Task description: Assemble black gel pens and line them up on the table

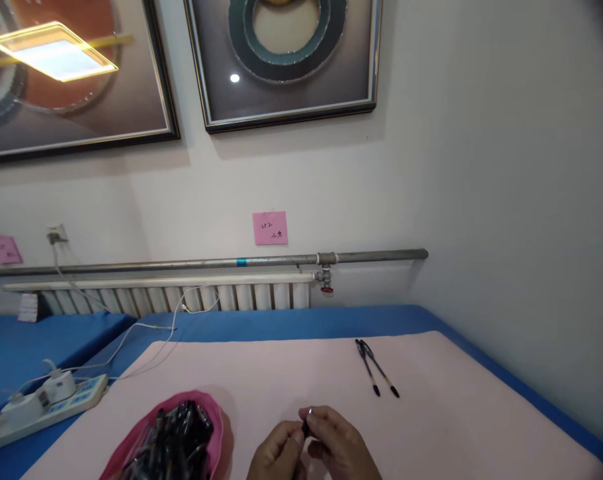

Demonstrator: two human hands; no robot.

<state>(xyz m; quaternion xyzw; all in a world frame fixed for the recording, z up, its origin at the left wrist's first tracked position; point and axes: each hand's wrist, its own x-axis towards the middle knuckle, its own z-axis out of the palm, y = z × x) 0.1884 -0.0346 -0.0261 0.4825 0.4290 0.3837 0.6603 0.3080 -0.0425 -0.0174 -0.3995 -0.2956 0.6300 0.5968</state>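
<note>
My left hand (278, 452) and right hand (340, 445) pinch one small black piece (306, 427) between their fingertips, I think because it is too thin for a full grip. The basket (218, 417) of black parts (178, 437) stands left of my hands, perhaps for easy reach. Ahead to the right, two pens (368, 367) lie together, apart from it. Beyond my hands, the pink note (270, 228) seems to read "252"; its lower characters I cannot read surely.
</note>
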